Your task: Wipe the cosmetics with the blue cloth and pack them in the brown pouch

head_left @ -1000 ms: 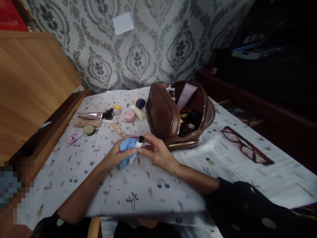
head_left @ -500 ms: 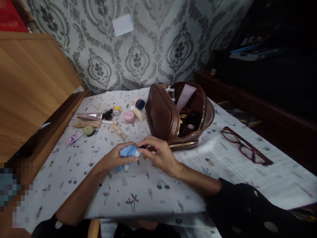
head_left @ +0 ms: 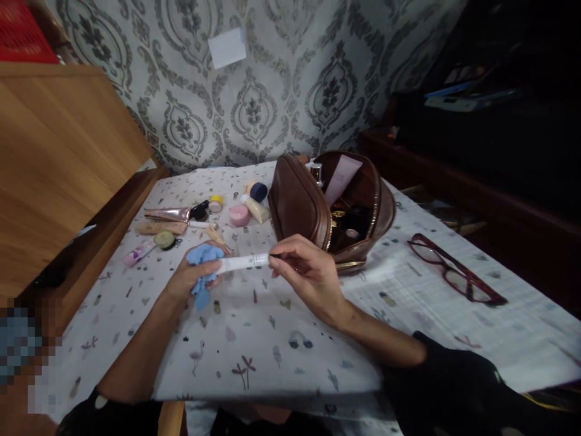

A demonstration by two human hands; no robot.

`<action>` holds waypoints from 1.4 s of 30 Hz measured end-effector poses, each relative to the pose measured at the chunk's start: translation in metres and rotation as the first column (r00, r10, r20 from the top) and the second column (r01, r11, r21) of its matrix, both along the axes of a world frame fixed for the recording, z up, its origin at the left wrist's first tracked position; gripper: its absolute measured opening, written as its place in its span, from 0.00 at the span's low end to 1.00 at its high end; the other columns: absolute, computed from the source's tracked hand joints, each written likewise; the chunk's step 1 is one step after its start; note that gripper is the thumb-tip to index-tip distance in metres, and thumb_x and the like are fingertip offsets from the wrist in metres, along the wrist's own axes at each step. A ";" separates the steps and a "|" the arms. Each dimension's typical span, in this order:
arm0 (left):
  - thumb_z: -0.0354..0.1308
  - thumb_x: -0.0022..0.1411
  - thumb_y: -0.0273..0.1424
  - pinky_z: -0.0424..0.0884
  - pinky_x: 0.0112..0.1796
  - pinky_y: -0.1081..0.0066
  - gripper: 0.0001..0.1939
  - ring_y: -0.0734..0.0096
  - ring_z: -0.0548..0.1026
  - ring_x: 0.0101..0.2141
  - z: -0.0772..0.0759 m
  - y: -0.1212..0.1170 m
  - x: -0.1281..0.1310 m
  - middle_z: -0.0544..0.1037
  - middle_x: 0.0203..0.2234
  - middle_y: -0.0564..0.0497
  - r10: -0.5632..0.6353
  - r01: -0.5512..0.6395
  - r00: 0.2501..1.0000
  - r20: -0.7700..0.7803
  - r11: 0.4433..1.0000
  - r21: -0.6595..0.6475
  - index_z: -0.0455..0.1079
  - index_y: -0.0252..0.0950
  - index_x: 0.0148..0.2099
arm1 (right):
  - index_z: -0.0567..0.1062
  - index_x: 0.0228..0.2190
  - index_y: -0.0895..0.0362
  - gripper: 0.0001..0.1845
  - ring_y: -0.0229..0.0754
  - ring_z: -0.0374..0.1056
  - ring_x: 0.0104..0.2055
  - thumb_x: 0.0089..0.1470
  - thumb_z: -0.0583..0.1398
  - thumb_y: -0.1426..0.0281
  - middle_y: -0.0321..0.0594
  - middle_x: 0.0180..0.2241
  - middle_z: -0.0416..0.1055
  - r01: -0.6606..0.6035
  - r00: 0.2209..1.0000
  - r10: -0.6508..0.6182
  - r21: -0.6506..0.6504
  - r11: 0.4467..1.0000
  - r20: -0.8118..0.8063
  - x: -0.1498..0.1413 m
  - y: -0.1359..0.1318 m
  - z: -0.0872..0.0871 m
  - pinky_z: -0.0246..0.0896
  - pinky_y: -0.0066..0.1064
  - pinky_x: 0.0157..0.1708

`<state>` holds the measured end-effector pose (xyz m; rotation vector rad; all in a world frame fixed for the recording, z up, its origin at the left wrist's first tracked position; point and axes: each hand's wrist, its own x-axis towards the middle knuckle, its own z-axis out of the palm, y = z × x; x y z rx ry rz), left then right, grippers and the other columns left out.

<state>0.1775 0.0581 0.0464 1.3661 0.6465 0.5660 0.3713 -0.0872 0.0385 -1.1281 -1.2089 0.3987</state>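
A slim white tube (head_left: 242, 263) lies level between my hands, above the tablecloth. My left hand (head_left: 190, 275) is closed around a crumpled blue cloth (head_left: 204, 261), which wraps the tube's left end. At the other end, my right hand (head_left: 308, 269) pinches the tube's dark tip between thumb and fingers. Just behind my right hand stands a brown toiletry bag (head_left: 299, 206), unzipped, with a pale pink tube (head_left: 342, 178) and a silver-capped bottle (head_left: 316, 174) poking out. Its lower contents are dark and hard to make out.
Several cosmetics lie at the left back: a rose-gold tube (head_left: 167, 214), a green jar (head_left: 164, 240), a pink jar (head_left: 239, 215), a cream tube (head_left: 255, 209). Red-framed glasses (head_left: 456, 272) rest on the right. A wooden panel (head_left: 68, 163) borders the table's left side.
My left hand and the blue cloth have shifted left along the tube, baring its white body. My right hand has moved slightly right, still pinching the end.
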 end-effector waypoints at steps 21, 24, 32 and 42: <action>0.70 0.51 0.44 0.72 0.31 0.71 0.25 0.69 0.74 0.28 -0.018 -0.028 0.023 0.76 0.28 0.52 -0.272 0.274 0.961 -0.046 0.959 0.073 0.73 0.32 0.45 | 0.59 0.34 0.51 0.14 0.36 0.68 0.20 0.55 0.62 0.70 0.25 0.21 0.69 -0.364 0.925 0.268 -0.422 0.830 -0.271 -0.026 0.001 -0.025 0.63 0.25 0.20; 0.70 0.51 0.45 0.71 0.32 0.72 0.22 0.70 0.72 0.29 -0.014 -0.030 0.025 0.74 0.27 0.52 -0.224 0.232 0.972 -0.067 0.963 0.135 0.73 0.32 0.39 | 0.59 0.30 0.52 0.15 0.35 0.67 0.20 0.55 0.63 0.70 0.26 0.19 0.67 -0.302 0.951 0.228 -0.482 0.822 -0.208 -0.026 0.001 -0.022 0.60 0.24 0.21; 0.67 0.54 0.48 0.72 0.29 0.73 0.24 0.71 0.73 0.26 -0.016 -0.028 0.020 0.75 0.27 0.52 -0.124 0.145 0.981 -0.147 0.979 0.142 0.71 0.33 0.42 | 0.68 0.24 0.56 0.13 0.32 0.60 0.21 0.52 0.67 0.67 0.27 0.19 0.64 -0.028 0.965 0.152 -0.493 0.870 0.213 -0.018 0.001 -0.012 0.51 0.25 0.24; 0.66 0.57 0.41 0.67 0.24 0.77 0.18 0.76 0.69 0.23 -0.023 -0.028 0.019 0.74 0.24 0.56 -0.294 0.333 0.930 -0.221 0.927 0.170 0.68 0.35 0.42 | 0.68 0.28 0.56 0.18 0.34 0.63 0.26 0.61 0.60 0.55 0.31 0.23 0.65 -0.158 0.983 0.180 -0.307 0.939 0.045 -0.009 0.002 -0.009 0.56 0.26 0.27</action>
